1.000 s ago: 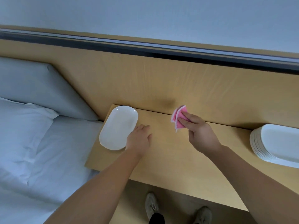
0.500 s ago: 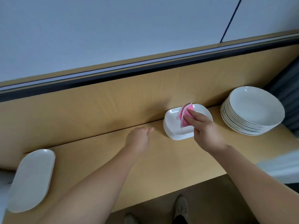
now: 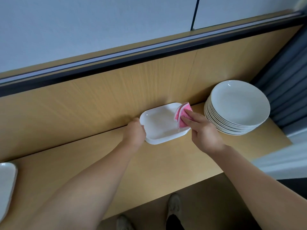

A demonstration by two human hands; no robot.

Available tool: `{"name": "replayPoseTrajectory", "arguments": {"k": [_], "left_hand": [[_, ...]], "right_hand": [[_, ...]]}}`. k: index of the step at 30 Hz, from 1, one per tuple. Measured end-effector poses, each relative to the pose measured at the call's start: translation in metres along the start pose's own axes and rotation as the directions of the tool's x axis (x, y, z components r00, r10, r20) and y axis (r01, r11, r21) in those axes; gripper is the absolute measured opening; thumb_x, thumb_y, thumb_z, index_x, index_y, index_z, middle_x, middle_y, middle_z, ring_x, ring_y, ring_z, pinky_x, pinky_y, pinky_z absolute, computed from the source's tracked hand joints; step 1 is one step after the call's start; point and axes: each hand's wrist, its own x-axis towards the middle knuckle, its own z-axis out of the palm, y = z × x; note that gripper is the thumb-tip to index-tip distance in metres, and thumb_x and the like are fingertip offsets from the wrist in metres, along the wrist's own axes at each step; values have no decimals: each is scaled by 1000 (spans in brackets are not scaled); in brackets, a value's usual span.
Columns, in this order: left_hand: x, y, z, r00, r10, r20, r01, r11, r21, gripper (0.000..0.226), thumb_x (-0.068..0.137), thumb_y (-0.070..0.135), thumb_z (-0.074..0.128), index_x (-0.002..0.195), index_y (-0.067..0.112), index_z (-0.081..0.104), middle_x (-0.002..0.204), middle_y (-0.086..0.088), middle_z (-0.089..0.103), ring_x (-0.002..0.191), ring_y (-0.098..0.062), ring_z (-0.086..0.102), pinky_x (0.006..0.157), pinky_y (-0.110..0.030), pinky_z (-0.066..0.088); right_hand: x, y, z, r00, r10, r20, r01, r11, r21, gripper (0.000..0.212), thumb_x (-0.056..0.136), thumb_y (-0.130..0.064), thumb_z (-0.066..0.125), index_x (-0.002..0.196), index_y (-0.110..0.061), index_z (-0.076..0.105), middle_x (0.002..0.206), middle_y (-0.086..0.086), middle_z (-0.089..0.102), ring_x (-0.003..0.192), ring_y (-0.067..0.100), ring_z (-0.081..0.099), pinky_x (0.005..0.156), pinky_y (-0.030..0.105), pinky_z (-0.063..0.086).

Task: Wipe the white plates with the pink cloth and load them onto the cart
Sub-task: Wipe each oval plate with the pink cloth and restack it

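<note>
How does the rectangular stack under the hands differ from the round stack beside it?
Shape: the rectangular stack holds oblong dishes with rounded corners, while the round stack holds circular ones.
Height: the rectangular stack is a few plates high and the round stack is much taller.
Contact: the left hand grips the rectangular stack's edge and the right hand holds the pink cloth on it. The round stack is untouched.
Both are white and sit on the wooden ledge.

1. A light wooden shelf (image 3: 149, 171) crosses mid-frame, backed by an upright wooden panel (image 3: 99, 100).
2. A dark rail (image 3: 116, 63) tops that panel, under a pale wall (image 3: 83, 22).
3. A grey curtain (image 3: 285, 77) hangs at the right edge.
4. Shoes (image 3: 174, 205) show at bottom centre.
</note>
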Motion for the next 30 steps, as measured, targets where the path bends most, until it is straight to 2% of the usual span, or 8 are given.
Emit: {"name": "replayPoseTrajectory", "arguments": {"k": [8, 14, 16, 19, 21, 24, 27, 30], "left_hand": [[6, 7, 2, 992, -119, 44, 124, 984, -131, 17, 97, 16, 51, 108, 3, 51, 102, -12, 60, 83, -28, 60, 62, -31, 39], [2, 10, -2, 979, -177, 102, 194, 959, -207, 21, 96, 9, 48, 115, 2, 45, 102, -10, 55, 80, -26, 56, 50, -27, 32], [3, 9, -7, 979, -180, 95, 199, 946, -255, 23, 95, 8, 47, 117, 2, 43, 103, -12, 55, 82, -29, 59, 51, -28, 35], [2, 8, -18, 981, -172, 87, 191, 935, -300, 22, 95, 8, 45, 117, 3, 43, 104, -11, 55, 87, -33, 64, 61, -35, 48], [-2, 2, -23, 983, -167, 72, 181, 933, -310, 19, 95, 6, 44, 114, 2, 44, 97, -8, 54, 83, -31, 62, 67, -40, 53], [-12, -12, -31, 987, -160, 19, 158, 938, -309, 14, 95, 5, 42, 109, 3, 44, 81, -3, 49, 75, -28, 54, 61, -36, 47], [-24, -31, -45, 986, -165, -19, 151, 938, -314, 8, 97, 7, 40, 105, 8, 42, 85, -7, 51, 72, -27, 51, 57, -31, 39], [-38, -58, -60, 980, -194, -50, 169, 935, -313, 4, 98, 9, 39, 101, 11, 40, 90, -10, 53, 74, -28, 52, 62, -33, 44]], "right_hand": [[4, 10, -8, 1000, -13, 11, 13, 1000, 4, 53, 71, 18, 47, 114, -1, 70, 127, 18, 62, 106, 41, 63, 84, 46, 56], [5, 10, -11, 999, -35, 17, 35, 999, -3, 53, 70, 22, 48, 114, 1, 69, 126, 19, 62, 106, 41, 63, 85, 46, 55], [7, 10, -13, 999, -41, 19, 41, 999, 2, 53, 71, 21, 47, 114, 1, 69, 126, 19, 61, 106, 42, 62, 85, 47, 55], [11, 6, -15, 999, -45, 13, 45, 999, -4, 51, 73, 15, 43, 115, 1, 69, 128, 18, 61, 108, 41, 62, 84, 47, 56], [14, 0, -16, 999, -48, 0, 48, 999, 2, 51, 75, 14, 43, 116, 0, 69, 128, 18, 61, 109, 41, 62, 85, 48, 55], [20, -15, -18, 997, -72, -25, 72, 997, -3, 49, 75, 13, 45, 115, -1, 69, 127, 18, 62, 108, 40, 62, 88, 46, 55], [26, -35, -16, 993, -106, -48, 105, 994, -13, 48, 75, 13, 47, 114, -1, 70, 126, 18, 62, 106, 39, 63, 89, 42, 52], [33, -58, -7, 988, -145, -61, 145, 989, -3, 49, 74, 15, 46, 114, -2, 70, 127, 18, 62, 104, 38, 64, 90, 39, 51]]}}
